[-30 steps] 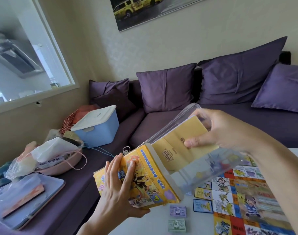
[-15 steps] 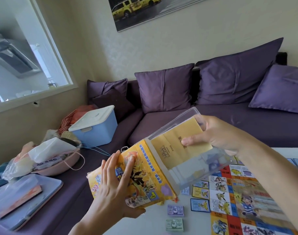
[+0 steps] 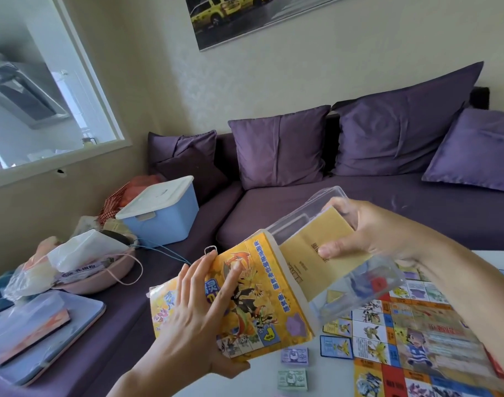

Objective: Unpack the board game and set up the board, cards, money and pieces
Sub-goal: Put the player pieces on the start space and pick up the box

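My left hand [image 3: 196, 319] holds the yellow game box sleeve [image 3: 253, 293] from below, thumb under it and straight fingers flat on its printed face. My right hand [image 3: 371, 230] grips a clear plastic tray [image 3: 356, 293] that sticks out of the sleeve's upper right end. Inside the tray lie a tan booklet [image 3: 311, 253] and small red and blue pieces [image 3: 374, 283]. The game board [image 3: 411, 333] lies open on the white table [image 3: 170, 388] at the lower right. Two money stacks, purple [image 3: 295, 354] and green [image 3: 292, 379], and a blue card [image 3: 336, 347] lie beside the board.
A purple sofa [image 3: 417, 207] with several cushions runs behind the table. On its left part stand a blue lidded bin [image 3: 159, 213], a pink bowl with bags [image 3: 101, 270] and a flat tray [image 3: 38, 339].
The sleeve and tray have tilted and shifted slightly left and down in view. The clear tray has slid a little further out of the sleeve.
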A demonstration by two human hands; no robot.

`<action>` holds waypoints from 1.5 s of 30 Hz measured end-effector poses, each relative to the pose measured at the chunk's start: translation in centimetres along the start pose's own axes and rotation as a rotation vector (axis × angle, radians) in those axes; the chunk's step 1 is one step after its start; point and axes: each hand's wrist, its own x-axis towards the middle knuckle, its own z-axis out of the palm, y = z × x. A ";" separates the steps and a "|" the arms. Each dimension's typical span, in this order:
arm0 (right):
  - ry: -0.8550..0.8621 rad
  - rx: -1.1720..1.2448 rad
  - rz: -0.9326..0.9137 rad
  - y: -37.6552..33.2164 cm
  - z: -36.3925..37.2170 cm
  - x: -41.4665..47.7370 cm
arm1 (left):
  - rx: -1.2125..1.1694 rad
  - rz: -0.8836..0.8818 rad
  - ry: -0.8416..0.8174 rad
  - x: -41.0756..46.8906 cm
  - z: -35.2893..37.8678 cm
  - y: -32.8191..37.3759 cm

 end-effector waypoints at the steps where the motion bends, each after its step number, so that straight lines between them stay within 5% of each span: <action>1: 0.030 -0.015 -0.011 0.2 0.3 0.1 | 0.009 -0.009 0.001 0.2 -0.1 -0.1; 7: 0.174 0.038 -0.023 1.6 2.2 0.0 | -0.008 -0.052 -0.019 0.3 0.0 -0.1; 21: -0.058 0.545 0.145 4.0 4.2 1.0 | -0.018 0.066 -0.075 2.0 -1.1 0.6; 24: 0.023 0.569 0.112 3.6 3.9 1.4 | -0.088 -0.137 0.010 2.3 -1.8 -1.2; 27: 0.142 0.588 0.049 2.5 3.2 1.3 | -0.397 -0.692 0.065 1.9 -1.2 -5.8; 31: 0.212 0.529 0.019 1.8 4.4 1.4 | -1.478 -1.013 0.043 1.7 -2.0 -6.1; 37: 0.576 0.137 -0.064 1.5 5.6 1.8 | -1.686 -1.106 0.121 1.8 -1.5 -4.8; 41: 0.481 0.090 -0.142 1.6 6.0 1.3 | -1.754 -1.147 0.090 1.4 -1.2 -4.4; 45: 0.332 0.321 -0.141 2.2 6.5 1.3 | -1.821 -1.171 0.040 1.4 -1.0 -3.5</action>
